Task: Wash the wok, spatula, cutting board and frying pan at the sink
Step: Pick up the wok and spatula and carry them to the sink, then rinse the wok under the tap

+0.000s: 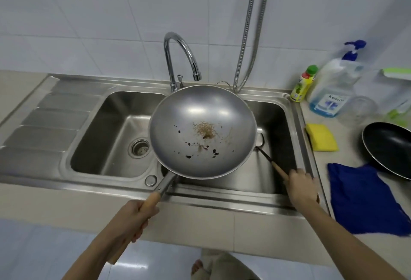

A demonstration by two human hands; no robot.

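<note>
A silver wok (202, 112) with brown food bits and dark spots in its bowl hangs over the middle of the double sink (115, 124). My left hand (133, 217) is closed around its wooden handle at the front edge. My right hand (303, 187) grips the wooden handle of the spatula (270, 160), whose metal head lies under the wok in the right basin, mostly hidden. A black frying pan (391, 146) rests on the counter at the far right. The cutting board is out of sight.
A chrome tap (178, 57) arches just behind the wok. On the right counter are a yellow sponge (321, 137), a blue cloth (364, 197), a pump soap bottle (335, 88), a small green-capped bottle (303, 83) and a clear jar (358, 110). The drainboard (44, 119) lies left.
</note>
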